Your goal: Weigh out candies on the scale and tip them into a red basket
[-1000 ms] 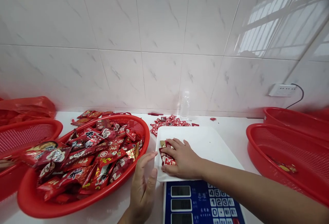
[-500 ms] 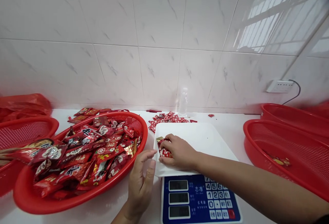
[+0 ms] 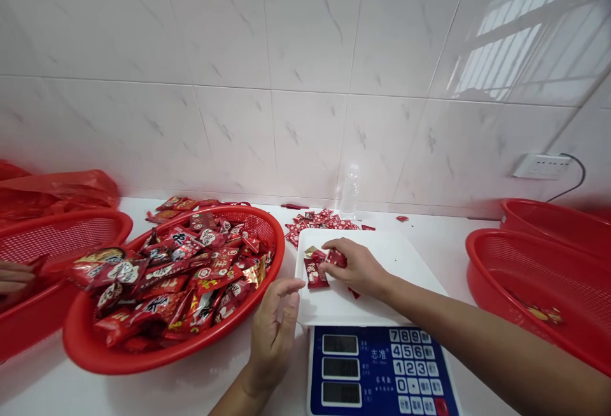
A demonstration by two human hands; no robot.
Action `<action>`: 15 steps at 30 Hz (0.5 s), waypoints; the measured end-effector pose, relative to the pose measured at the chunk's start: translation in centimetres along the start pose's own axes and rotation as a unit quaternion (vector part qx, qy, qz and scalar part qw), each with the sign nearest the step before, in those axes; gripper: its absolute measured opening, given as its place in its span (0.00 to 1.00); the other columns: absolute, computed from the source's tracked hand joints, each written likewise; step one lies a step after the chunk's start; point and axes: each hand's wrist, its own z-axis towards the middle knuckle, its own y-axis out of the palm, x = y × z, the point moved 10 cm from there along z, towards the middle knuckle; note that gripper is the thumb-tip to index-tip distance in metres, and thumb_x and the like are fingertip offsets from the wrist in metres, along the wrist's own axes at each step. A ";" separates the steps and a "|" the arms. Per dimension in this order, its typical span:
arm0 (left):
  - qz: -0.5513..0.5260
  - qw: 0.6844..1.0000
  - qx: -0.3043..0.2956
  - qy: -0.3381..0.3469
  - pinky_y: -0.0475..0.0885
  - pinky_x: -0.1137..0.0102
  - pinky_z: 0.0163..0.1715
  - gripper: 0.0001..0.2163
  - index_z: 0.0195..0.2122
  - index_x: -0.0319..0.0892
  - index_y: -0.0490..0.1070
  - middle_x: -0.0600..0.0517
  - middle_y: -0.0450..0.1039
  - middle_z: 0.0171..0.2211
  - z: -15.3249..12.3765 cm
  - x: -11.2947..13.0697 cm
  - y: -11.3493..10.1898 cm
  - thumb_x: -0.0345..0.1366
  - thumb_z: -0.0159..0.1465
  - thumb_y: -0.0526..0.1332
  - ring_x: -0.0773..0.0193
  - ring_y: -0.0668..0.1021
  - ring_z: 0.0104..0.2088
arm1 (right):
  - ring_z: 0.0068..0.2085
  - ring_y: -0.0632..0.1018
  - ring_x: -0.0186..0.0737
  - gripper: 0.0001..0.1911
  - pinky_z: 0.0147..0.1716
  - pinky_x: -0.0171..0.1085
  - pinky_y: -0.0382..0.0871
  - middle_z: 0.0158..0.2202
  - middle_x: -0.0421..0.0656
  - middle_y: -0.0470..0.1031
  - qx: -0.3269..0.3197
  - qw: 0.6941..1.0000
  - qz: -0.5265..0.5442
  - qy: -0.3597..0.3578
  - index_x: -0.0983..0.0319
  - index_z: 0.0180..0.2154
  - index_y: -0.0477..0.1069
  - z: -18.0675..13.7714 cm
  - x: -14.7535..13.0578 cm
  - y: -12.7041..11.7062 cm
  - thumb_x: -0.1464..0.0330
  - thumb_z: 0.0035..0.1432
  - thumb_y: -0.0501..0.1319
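Note:
My right hand is over the white scale tray, its fingers closed on a small red snack packet. Beside those fingertips a dark red packet with a gold end lies on the tray. A bit of red wrapper shows under the palm. Thumb and fingers apart and holding nothing, my left hand rests between the tray's left edge and a red basket heaped with red snack packets. Below the tray is the scale's blue keypad panel.
Another person's hand reaches over a second red basket at far left. Small red packets and a clear bottle stand behind the scale. Red baskets are at right, beneath a wall socket.
My right hand has lifted slightly and shifted right, uncovering the dark red packet on the tray, and now pinches a small red one. The other person's hand has drawn back from the heaped basket.

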 end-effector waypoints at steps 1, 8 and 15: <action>-0.002 1.000 0.001 -0.001 0.69 0.67 0.47 0.09 0.47 0.46 0.69 0.51 0.73 0.43 0.0 0.0 0.0 0.36 0.69 0.52 0.61 0.75 0.45 | 0.43 0.76 0.41 0.15 0.43 0.41 0.68 0.43 0.43 0.76 0.010 1.000 0.008 0.007 0.57 0.46 0.70 0.1 0.2 -0.4 0.61 0.57 0.62; -0.004 1.000 0.009 -0.009 0.69 0.67 0.47 0.10 0.45 0.46 0.70 0.50 0.74 0.42 -0.1 0.0 -0.4 0.37 0.69 0.51 0.61 0.75 0.44 | 0.38 0.77 0.40 0.17 0.39 0.40 0.70 0.41 0.43 0.77 0.066 0.995 0.061 0.052 0.59 0.46 0.69 1.1 0.4 -1.8 0.57 0.59 0.59; 0.000 1.000 0.022 -0.008 0.71 0.66 0.44 0.11 0.43 0.44 0.72 0.48 0.75 0.40 0.0 0.6 -0.8 0.38 0.68 0.51 0.58 0.77 0.43 | 0.44 0.76 0.40 0.14 0.45 0.42 0.70 0.44 0.42 0.75 0.037 0.996 0.073 0.030 0.57 0.47 0.68 1.3 0.0 0.6 0.61 0.59 0.59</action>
